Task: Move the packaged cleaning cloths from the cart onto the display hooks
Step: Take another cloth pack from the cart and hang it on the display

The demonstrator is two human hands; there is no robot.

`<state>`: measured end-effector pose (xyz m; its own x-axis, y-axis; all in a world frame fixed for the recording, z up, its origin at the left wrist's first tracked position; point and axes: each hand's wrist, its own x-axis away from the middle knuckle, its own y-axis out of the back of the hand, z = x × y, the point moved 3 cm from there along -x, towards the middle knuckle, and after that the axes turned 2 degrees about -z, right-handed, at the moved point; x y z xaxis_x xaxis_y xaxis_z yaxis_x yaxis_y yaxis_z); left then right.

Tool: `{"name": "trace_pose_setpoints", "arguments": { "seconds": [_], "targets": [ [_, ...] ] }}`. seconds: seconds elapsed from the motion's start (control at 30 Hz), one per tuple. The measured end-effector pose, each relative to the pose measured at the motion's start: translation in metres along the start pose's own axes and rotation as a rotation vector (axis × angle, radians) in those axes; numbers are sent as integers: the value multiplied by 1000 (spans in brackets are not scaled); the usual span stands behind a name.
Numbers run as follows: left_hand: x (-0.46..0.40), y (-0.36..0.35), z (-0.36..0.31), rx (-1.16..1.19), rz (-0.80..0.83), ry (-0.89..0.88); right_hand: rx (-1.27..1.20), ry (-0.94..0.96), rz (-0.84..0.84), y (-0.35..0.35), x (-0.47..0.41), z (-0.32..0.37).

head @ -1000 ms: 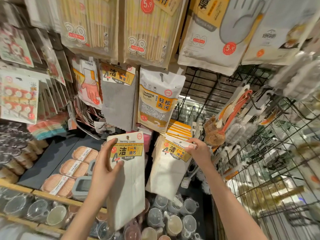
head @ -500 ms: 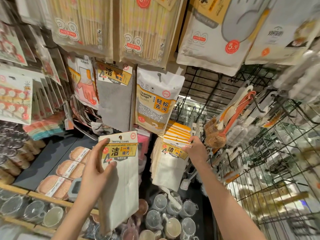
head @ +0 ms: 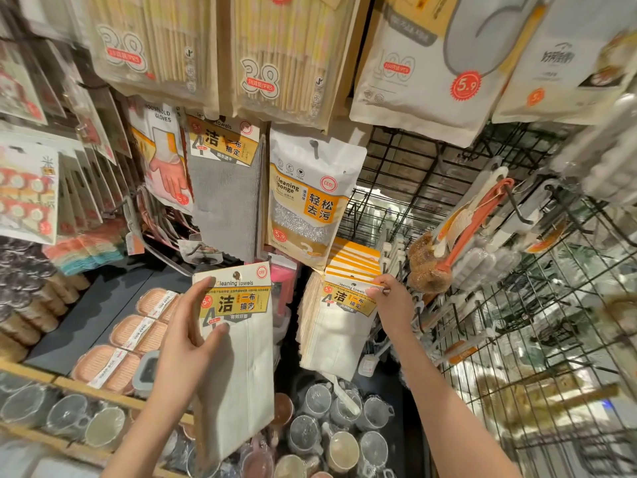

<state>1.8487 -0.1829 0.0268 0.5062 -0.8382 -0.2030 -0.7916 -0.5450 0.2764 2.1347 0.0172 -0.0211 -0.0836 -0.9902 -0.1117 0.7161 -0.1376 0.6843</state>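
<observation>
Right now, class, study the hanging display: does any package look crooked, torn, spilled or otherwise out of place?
Nothing looks torn or spilled. The one package off the hooks is the white cleaning-towel pack with the yellow label, held in the left hand. The right hand pinches the front pack of the hanging stack of white towel packs, which tilts slightly.

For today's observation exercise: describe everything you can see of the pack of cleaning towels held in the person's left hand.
The pack of cleaning towels is a flat white cloth bundle under a white card header printed "Cleaning towels", with a yellow band of black characters, a large 4, red round stickers and a hang hole at the top. It hangs roughly upright, off any hook, left of the stack of like packs already hanging. The left hand grips its left edge, fingers on the header, thumb across the front. Its lower end overlaps the cups below.
</observation>
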Motion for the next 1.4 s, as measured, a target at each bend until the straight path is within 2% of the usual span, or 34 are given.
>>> {"name": "trace_pose_setpoints", "arguments": {
  "seconds": [0.27, 0.4, 0.7, 0.9, 1.03, 1.27, 1.33, 1.4],
  "targets": [
    [2, 1, 2, -11, -2, 15, -16, -34, 0, -2, -8, -3],
    [3, 1, 3, -12, -8, 28, -92, -90, -50, -9, -7, 1],
    [6, -1, -2, 24, 1, 52, -24, -167, -145, -24, -23, -4],
    [7, -3, -6, 7, 29, 53, -47, -108, -190, -28, -21, -2],
    [8, -3, -13, 29, 52, 20, -123, -80, -161, -21, -13, 0],
    [14, -9, -18, 137, 95, 100, -129, -66, -229, 3, 7, 15],
    [15, -11, -19, 137, 108, 80, -271, 39, -163, 6, 14, 29],
    [15, -13, -20, 136, 123, 61, -385, 131, -27, 6, 26, 49]
  ]
}}
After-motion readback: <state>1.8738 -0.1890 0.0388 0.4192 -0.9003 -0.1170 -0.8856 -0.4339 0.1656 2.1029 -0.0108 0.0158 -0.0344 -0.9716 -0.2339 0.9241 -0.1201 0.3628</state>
